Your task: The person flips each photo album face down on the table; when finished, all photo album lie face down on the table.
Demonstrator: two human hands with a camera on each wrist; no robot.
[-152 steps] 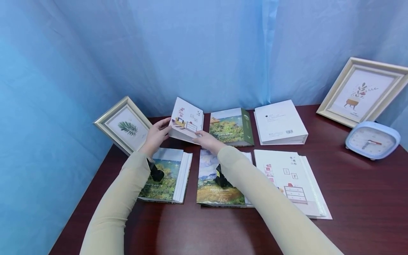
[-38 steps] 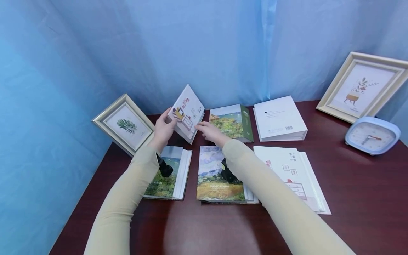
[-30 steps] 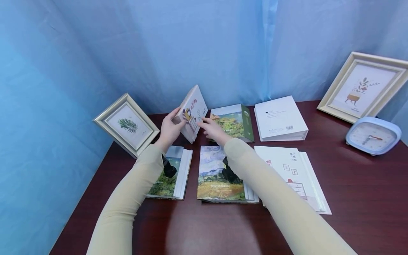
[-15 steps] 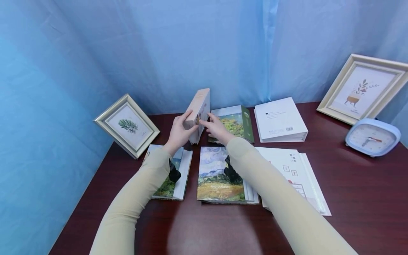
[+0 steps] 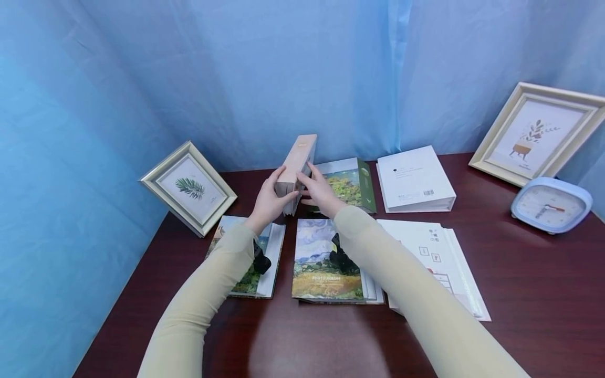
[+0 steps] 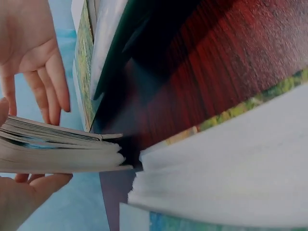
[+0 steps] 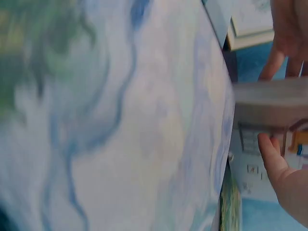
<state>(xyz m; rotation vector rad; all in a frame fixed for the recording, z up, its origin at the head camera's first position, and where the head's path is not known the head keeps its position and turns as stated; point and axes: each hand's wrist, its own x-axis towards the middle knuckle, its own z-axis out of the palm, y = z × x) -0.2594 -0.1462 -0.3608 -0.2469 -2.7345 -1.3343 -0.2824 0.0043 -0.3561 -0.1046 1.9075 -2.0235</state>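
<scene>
A small photo album (image 5: 300, 157) stands upright on its edge at the back of the dark wooden table (image 5: 520, 315), pale spine turned up. My left hand (image 5: 269, 202) grips its left side, thumb round the near edge. My right hand (image 5: 321, 191) lies with straight fingers against its right cover. The left wrist view shows the album's page edges (image 6: 57, 151) between my left hand (image 6: 24, 197) below and the right hand's straight fingers (image 6: 33, 57) above. In the right wrist view, my right hand (image 7: 284, 178) touches the illustrated cover of the album (image 7: 269, 101).
A green landscape album (image 5: 350, 184) and a white album (image 5: 416, 178) lie behind. Three more albums lie in front: (image 5: 273, 257), (image 5: 316, 262), (image 5: 444, 252). A leaf picture frame (image 5: 189, 186) leans at left, another frame (image 5: 539, 134) and a blue clock (image 5: 550, 205) at right.
The small album has been turned from cover tilted toward me to standing on edge and has shifted right. My right hand has moved from its near corner onto its right cover.
</scene>
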